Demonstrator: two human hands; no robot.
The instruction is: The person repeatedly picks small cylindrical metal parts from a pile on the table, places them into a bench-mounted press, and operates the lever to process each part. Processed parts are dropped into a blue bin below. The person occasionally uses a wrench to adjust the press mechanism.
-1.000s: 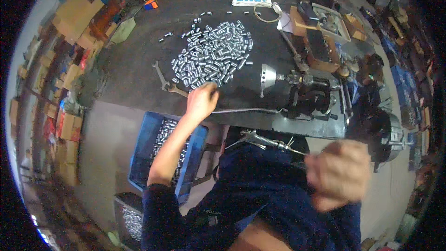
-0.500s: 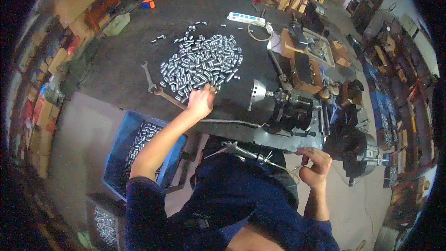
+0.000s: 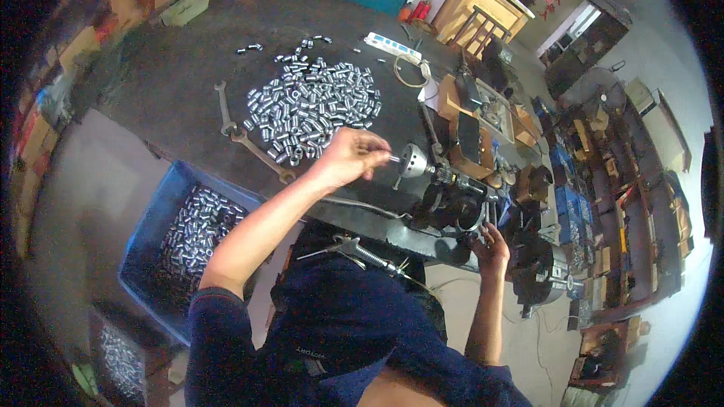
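Dark and broad, the worktop [image 3: 170,79] spreads before us in a cluttered workshop. Our left hand [image 3: 351,157] reaches over it with its grip closed to a pinch, thumb and fingertips set on a small shiny metal piece [image 3: 394,158]. We see that piece held just in front of a round silver head [image 3: 413,162] on a dark machine [image 3: 452,207]; whether the two touch, we cannot tell. Our right hand [image 3: 492,247] is at the near right side of the machine, fingers partly curled; we cannot make out whether its grip has hold of anything there.

Beyond our left hand lies a loose heap of silver cylinders [image 3: 313,105], a few strays scattered past its far edge. Left of the heap we find a pair of wrenches [image 3: 261,155], end to end. Farther back stands a white power strip [image 3: 392,46], a pale cable loop [image 3: 412,71] just beside it. Below the worktop's near edge, a blue crate [image 3: 143,235] holds more cylinders, and a spring-bodied tool [image 3: 362,252] hangs close to our lap. Shelves [image 3: 641,196] line the right wall.
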